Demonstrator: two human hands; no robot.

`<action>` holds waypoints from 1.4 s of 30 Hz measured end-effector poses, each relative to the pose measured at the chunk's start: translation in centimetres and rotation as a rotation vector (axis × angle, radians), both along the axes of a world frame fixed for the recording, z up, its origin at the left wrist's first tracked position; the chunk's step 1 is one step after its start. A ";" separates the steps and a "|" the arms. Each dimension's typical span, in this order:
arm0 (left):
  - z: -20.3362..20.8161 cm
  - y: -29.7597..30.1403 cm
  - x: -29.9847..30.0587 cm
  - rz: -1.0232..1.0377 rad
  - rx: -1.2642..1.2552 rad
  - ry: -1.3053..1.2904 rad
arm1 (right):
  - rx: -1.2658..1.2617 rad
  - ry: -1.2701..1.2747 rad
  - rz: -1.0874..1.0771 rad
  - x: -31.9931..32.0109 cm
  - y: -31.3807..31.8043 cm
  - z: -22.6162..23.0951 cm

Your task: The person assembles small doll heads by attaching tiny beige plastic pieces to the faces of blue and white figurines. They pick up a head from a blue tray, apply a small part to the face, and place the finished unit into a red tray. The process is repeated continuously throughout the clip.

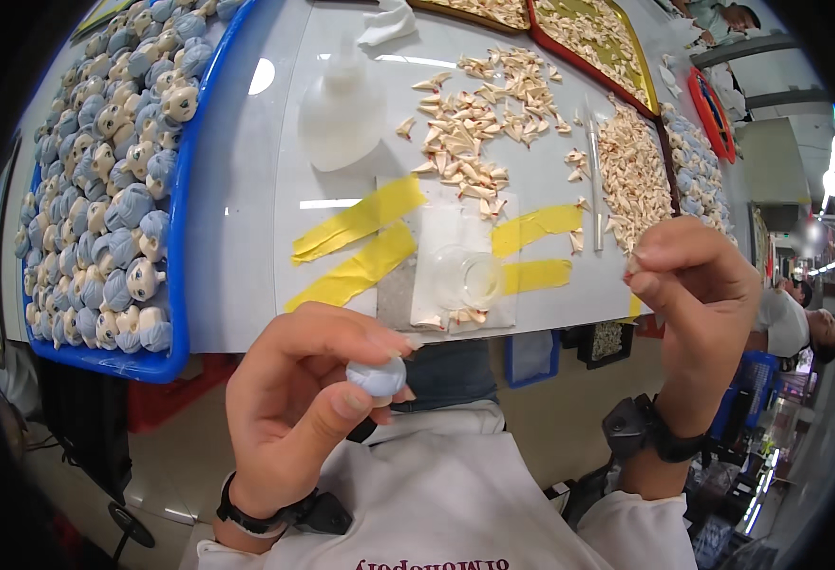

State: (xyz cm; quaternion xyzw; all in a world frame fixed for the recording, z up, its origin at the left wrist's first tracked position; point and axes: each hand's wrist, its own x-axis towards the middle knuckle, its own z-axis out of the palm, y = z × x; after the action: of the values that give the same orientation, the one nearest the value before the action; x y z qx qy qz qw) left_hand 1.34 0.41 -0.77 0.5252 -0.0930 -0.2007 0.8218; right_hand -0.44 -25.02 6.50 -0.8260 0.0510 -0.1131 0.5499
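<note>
My left hand [294,399] is closed round a small doll head [377,378] with pale blue hair, held in front of the table's near edge. Off to the right, the thumb and forefinger of my right hand [698,280] pinch a tiny piece with a reddish tip [629,274], mostly hidden by the fingers. Between the hands, a small clear glass dish [479,281] stands on a white pad fixed with yellow tape [365,271]. Beyond it lies a loose heap of cream, pointed pieces with red tips [465,138].
A blue tray [185,237] full of blue-haired doll heads fills the left. A translucent squeeze bottle [340,114] stands behind the tape. More cream pieces fill a red-rimmed tray [593,43] and lie piled [634,166] at right, beside a clear tube [595,180]. People sit farther right.
</note>
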 end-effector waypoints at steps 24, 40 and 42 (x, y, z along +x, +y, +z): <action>-0.8 -0.6 0.8 0.029 -0.124 -0.040 | -0.580 -0.058 0.371 3.2 5.3 -0.8; 1.0 -0.5 -0.1 0.088 0.397 -0.636 | -0.323 -0.281 0.354 -0.2 7.9 -2.8; 1.1 -0.6 0.0 0.107 0.417 -0.643 | -0.279 -0.283 0.341 -0.4 7.9 -3.3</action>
State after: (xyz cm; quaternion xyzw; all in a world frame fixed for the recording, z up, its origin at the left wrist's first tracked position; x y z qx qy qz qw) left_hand 1.32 -0.22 0.37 0.7211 -0.2754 0.0027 0.6357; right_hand -0.85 -17.07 3.25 -0.8664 -0.1827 -0.1391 0.4435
